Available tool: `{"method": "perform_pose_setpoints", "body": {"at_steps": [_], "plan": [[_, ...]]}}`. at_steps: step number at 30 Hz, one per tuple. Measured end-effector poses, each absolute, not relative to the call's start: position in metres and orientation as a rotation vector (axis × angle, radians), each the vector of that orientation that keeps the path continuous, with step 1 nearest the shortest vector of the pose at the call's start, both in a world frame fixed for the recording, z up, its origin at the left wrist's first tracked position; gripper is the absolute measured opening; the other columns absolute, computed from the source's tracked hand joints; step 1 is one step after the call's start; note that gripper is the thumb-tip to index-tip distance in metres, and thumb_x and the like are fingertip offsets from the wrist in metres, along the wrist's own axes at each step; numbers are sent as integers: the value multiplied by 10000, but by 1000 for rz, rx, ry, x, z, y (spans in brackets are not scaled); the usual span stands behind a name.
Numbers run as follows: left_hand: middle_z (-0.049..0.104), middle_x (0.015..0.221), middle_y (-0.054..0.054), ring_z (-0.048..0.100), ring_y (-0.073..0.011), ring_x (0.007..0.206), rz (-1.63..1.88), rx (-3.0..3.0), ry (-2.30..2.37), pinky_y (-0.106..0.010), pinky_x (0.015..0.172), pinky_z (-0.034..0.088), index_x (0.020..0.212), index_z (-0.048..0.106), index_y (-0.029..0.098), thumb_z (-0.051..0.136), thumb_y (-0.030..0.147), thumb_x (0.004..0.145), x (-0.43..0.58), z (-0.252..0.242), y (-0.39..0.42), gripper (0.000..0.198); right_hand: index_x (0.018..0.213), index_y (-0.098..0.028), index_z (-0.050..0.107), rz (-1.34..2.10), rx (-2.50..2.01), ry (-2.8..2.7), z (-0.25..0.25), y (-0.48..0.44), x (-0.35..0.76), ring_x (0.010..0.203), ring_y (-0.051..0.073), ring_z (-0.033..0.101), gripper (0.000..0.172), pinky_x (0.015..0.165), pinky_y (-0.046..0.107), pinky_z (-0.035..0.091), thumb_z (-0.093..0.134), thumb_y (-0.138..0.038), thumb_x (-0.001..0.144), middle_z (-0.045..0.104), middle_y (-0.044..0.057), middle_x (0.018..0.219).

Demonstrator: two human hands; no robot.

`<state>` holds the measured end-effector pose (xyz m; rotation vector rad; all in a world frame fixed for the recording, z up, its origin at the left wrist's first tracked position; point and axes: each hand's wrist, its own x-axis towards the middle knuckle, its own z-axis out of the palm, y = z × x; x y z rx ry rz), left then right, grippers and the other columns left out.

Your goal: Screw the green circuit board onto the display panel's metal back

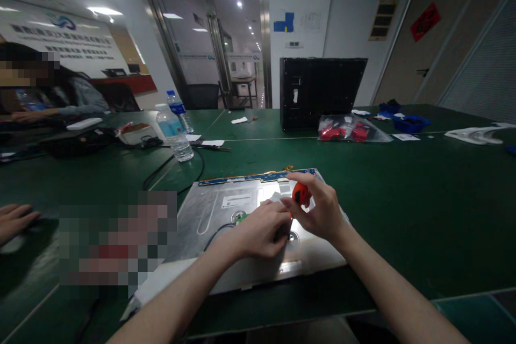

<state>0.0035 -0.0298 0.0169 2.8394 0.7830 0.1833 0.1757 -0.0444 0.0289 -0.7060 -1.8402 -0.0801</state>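
Observation:
A silver metal panel (226, 209), the back of a flat screen with a blue strip along its far edge, lies on the green table (403, 199) in front of me. My right hand (318, 212) is closed round the red-orange handle of a screwdriver (300, 193), held upright over the panel's middle. My left hand (260, 231) rests curled on the panel beside the tool's tip, fingers pinched together near a small green part (241, 217). A black cable (213, 234) runs across the panel toward my left hand.
Two water bottles (174, 131) stand at the back left near cables. A black computer case (320, 91) stands behind, with a bag of red parts (350, 129) beside it. Another person's hand (14, 220) rests at the left edge; a person sits far left.

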Motion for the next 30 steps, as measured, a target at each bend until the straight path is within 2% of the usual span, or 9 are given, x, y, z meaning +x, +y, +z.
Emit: {"method": "perform_pose_setpoints", "body": {"at_steps": [8,14,17,20,30], "plan": [[635,893,-70,588,-227,843,221,2836,781,-358,803,459,817,608,176,580,171,747,4,17,-30,76,1282,-202,496,100,-697,-1870,30,-48,178,651,139,577,398,556,259,483,447,-201,887,645,33,875],[633,883,-67,589,-223,837,225,2825,783,-360,812,461,765,589,167,588,149,729,3,17,-31,41,1166,-201,532,-34,-711,-1833,28,-45,175,556,100,506,283,503,222,432,559,-231,886,631,7,823],[633,892,-72,584,-226,842,233,2826,778,-364,816,464,769,598,166,592,153,732,3,17,-31,39,1099,-211,534,-75,-708,-1820,26,-43,174,513,93,469,215,496,214,402,586,-261,897,543,-52,673],[627,876,-73,575,-223,821,235,2831,781,-348,770,464,779,604,163,588,160,741,3,17,-30,41,1076,-213,529,-76,-697,-1820,26,-42,174,497,90,453,193,494,215,386,589,-277,905,497,-73,626],[625,865,-62,595,-215,815,245,2839,767,-341,767,453,775,607,167,583,148,736,3,16,-30,49,1207,-167,518,111,-701,-1865,30,-48,179,623,118,572,325,544,239,473,449,-196,890,631,38,865]]}}
